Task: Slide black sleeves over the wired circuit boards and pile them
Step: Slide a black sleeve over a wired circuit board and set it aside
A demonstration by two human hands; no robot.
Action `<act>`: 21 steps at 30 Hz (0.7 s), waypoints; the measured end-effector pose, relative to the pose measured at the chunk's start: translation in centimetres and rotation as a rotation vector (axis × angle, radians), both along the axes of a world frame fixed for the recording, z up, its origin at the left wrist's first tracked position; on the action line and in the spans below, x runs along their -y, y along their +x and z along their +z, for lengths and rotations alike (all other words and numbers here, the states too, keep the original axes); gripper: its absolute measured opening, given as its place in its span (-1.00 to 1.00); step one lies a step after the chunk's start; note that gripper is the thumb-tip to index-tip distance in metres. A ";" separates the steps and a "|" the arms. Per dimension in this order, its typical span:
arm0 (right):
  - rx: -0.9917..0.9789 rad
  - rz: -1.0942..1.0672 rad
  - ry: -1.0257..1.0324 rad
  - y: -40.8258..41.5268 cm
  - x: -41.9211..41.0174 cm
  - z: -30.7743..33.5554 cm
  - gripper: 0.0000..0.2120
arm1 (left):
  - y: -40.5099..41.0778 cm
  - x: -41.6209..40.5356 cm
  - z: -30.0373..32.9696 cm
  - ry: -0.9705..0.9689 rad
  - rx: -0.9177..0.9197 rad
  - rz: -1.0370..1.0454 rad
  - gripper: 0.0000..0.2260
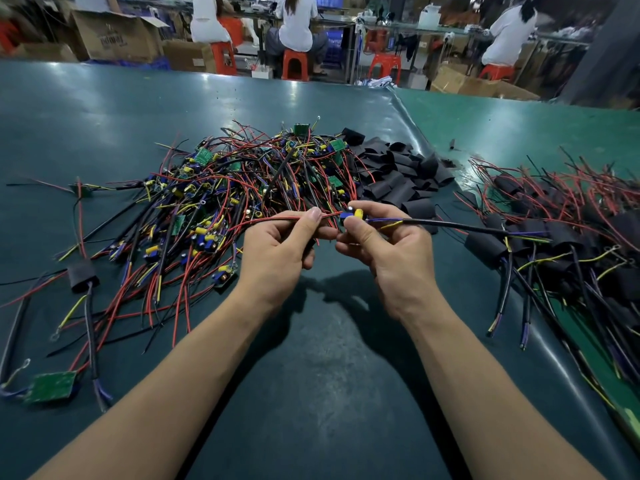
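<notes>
Head view is showing a board (350, 216) at frame centre, mostly hidden by fingers. Right hand (388, 251) is pinching it; left hand (284, 247) is gripping its red wires (277, 220). Bare boards (242, 188) upper centre, sleeves (398, 174) beside them and sleeved boards (561, 237) at right are too tangled to count on the worktop (311, 375).

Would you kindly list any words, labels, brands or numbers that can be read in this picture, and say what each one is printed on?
None can be read for certain.
Open cardboard box behind the bench: dark print on its side, too blurred to read.
Smaller cardboard box beside it: faint marks, too small to read.
Green circuit boards in the wire heap and the loose circuit board at the near left: no legible marking.
Black sleeves: plain, no text.
</notes>
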State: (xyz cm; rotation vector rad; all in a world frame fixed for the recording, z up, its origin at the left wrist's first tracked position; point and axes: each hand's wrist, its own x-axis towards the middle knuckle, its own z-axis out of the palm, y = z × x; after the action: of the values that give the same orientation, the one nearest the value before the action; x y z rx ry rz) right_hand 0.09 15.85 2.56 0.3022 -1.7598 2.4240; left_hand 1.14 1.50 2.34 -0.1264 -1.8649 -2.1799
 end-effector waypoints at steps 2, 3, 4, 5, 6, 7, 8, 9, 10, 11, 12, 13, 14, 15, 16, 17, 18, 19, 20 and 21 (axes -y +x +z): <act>-0.003 0.022 -0.001 0.0 0.0 0.0 -0.83 | -0.2 0.1 0.0 0.002 0.004 -0.004 -0.83; 0.000 0.043 0.004 0.1 0.0 0.0 -0.82 | -0.2 0.2 0.1 0.003 0.000 -0.008 -0.83; 0.004 0.059 0.012 0.1 0.1 0.0 -0.81 | -0.3 0.3 0.0 0.004 -0.004 -0.014 -0.82; 0.008 0.066 0.014 0.1 0.2 0.0 -0.80 | -0.4 0.3 0.0 0.006 -0.002 -0.025 -0.80; 0.013 0.063 -0.003 0.1 0.3 0.0 -0.81 | -0.4 0.3 0.0 0.013 0.012 -0.043 -0.76; 0.019 0.054 -0.040 0.0 0.4 0.1 -0.81 | -0.5 0.3 -0.1 0.027 0.045 -0.068 -0.72; 0.027 0.035 -0.092 -0.1 0.2 0.2 -0.81 | -0.6 0.3 -0.2 0.045 0.093 -0.096 -0.69; 0.036 0.011 -0.147 -0.3 -0.1 0.4 -0.81 | -0.7 0.4 -0.2 0.063 0.144 -0.122 -0.68; 0.047 -0.015 -0.196 -0.5 -0.5 0.6 -0.82 | -0.7 0.4 -0.3 0.069 0.187 -0.137 -0.67; 0.057 -0.040 -0.232 -0.7 -1.1 0.8 -0.83 | -0.7 0.5 -0.4 0.065 0.217 -0.137 -0.67; 0.067 -0.060 -0.250 -0.9 -1.6 0.9 -0.83 | -0.7 0.5 -0.4 0.059 0.239 -0.127 -0.67; 0.073 -0.075 -0.257 -1.0 -2.0 0.9 -0.82 | -0.6 0.5 -0.4 0.054 0.258 -0.119 -0.69; 0.076 -0.085 -0.256 -1.1 -2.3 1.0 -0.82 | -0.5 0.4 -0.3 0.045 0.274 -0.122 -0.71; 0.076 -0.092 -0.257 -1.1 -2.4 1.0 -0.82 | -0.4 0.4 -0.2 0.034 0.281 -0.134 -0.74; 0.072 -0.102 -0.263 -1.2 -2.5 1.0 -0.83 | -0.3 0.3 -0.2 0.023 0.272 -0.147 -0.78; 0.066 -0.118 -0.275 -1.2 -2.6 1.1 -0.83 | -0.2 0.3 -0.1 0.008 0.246 -0.155 -0.79; 0.059 -0.139 -0.290 -1.3 -2.7 1.2 -0.84 | -0.2 0.4 -0.1 -0.023 0.206 -0.149 -0.76; 0.049 -0.162 -0.304 -1.3 -2.8 1.3 -0.83 | -0.1 0.5 -0.1 -0.068 0.157 -0.132 -0.70; 0.039 -0.183 -0.315 -1.4 -3.0 1.3 -0.83 | -0.1 0.6 -0.1 -0.126 0.106 -0.105 -0.63; 0.030 -0.197 -0.324 -1.5 -3.2 1.4 -0.82 | -0.1 0.7 -0.1 -0.189 0.060 -0.074 -0.58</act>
State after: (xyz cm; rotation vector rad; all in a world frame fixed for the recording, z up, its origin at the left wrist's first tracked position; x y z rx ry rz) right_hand -1.37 19.05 4.00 0.0537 -1.3051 2.5212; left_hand 1.04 0.75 2.23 -0.1711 -2.1295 -2.0714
